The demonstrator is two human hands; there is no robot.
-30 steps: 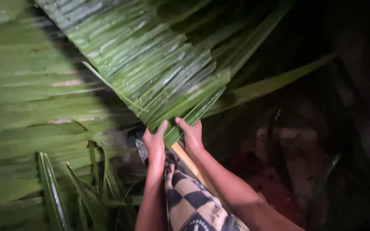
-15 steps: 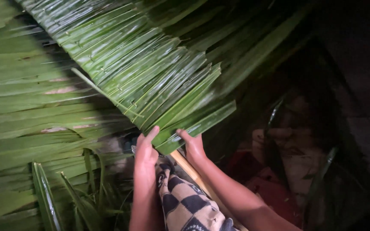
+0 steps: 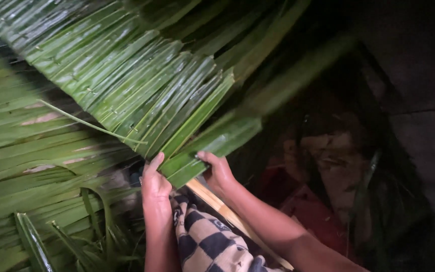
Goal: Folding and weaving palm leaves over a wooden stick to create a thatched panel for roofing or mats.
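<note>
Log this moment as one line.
left hand: touching stitched green palm-leaf panel | right hand: gripping folded green leaf strip | pale wooden stick: beneath
</note>
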